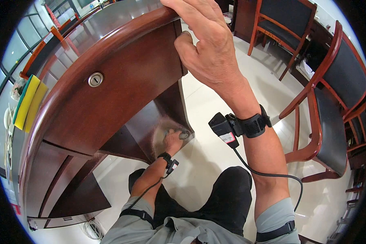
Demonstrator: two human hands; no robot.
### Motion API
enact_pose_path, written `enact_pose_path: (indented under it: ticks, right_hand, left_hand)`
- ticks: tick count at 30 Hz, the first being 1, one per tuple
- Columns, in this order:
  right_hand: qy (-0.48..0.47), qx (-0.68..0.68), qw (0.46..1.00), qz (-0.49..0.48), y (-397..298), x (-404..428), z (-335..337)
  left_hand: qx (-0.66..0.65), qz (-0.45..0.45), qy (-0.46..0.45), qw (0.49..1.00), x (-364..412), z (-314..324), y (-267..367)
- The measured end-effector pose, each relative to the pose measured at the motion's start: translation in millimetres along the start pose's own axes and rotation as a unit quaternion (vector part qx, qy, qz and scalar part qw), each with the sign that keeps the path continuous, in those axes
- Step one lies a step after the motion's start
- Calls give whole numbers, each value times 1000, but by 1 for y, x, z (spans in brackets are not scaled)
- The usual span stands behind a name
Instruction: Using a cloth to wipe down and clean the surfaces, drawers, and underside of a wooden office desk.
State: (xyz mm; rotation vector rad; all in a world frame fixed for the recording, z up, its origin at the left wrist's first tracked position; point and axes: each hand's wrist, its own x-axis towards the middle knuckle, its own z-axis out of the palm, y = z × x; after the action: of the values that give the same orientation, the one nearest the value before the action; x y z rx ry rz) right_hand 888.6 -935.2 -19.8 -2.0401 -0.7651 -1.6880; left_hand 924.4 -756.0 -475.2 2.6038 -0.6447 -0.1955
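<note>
My right hand (209, 42) grips the rounded edge (140, 23) of a dark red-brown wooden desk at its corner, fingers over the top and thumb lower down. Bent low beneath the desk, my left hand (173, 142) presses a small grey wad (184, 134), perhaps a rag, against a lower wooden panel (143, 117). A pale, dull patch surrounds that hand on the panel. The desk's front board (122, 70) carries a round metal lock (95, 79). Part of the wad is hidden by my fingers.
A yellow and green scouring sponge (27, 102) stands at the desktop's left edge. Wooden chairs with black padding, one near (331, 131) and one farther (280, 27), stand to the right on pale floor tiles (198, 161). A coiled white cable (91, 229) lies at lower left.
</note>
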Motion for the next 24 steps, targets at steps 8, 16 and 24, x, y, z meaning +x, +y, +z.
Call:
enact_pose_path:
  ticks: [8,16,24]
  right_hand:
    - [45,-20,996,-69,15,-8,11]
    - [-72,-36,984,156,-14,-55,-15]
    - [-238,-6,923,303,-35,-211,-59]
  left_hand:
    - [-111,-81,-24,990,4,-57,-18]
    - [-14,18,1,1000,-14,-66,-35]
    - [65,62,-125,988,-12,-59,-42]
